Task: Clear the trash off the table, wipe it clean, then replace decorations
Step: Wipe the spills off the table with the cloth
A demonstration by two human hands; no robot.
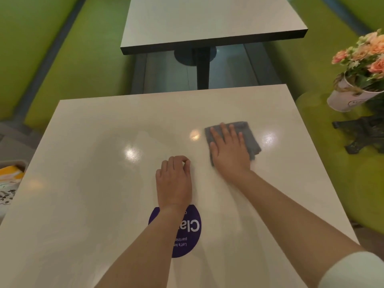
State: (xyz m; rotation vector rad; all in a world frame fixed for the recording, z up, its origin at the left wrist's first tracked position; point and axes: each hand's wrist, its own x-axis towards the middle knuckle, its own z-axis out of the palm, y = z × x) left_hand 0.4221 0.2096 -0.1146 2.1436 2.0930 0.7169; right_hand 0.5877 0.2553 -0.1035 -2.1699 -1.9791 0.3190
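1. My right hand [228, 149] lies flat, fingers straight and spread, pressing a grey cloth [248, 135] onto the pale counter [83, 163]
2. The cloth sits on the right half of the counter, towards the far edge; its corners show beyond my fingertips and to the right of my palm
3. My left hand [174, 179] rests on the counter near the middle, just left of the right hand and apart from it; its fingers are curled in with the thumb tip meeting the forefinger, and I cannot see anything held between them
4. A round purple sticker [190, 231] with white lettering is stuck to the counter near my edge, partly covered by my left wrist and forearm
5. Ceiling lights show as bright spots on the counter's glossy top, to either side of the cloth and left of my left hand
6. A white pot of pink and peach flowers [361, 65] stands tilted on the green bench seat [332, 183] to my right, off the counter
7. Just in front of the pot on the same seat lies a dark metal tower ornament [365, 134]
8. At the left edge of the view, below counter level, is a grey tray [12, 163] holding yellow and white wrappers
9. A second table [207, 21] stands beyond mine, with green benches on both sides
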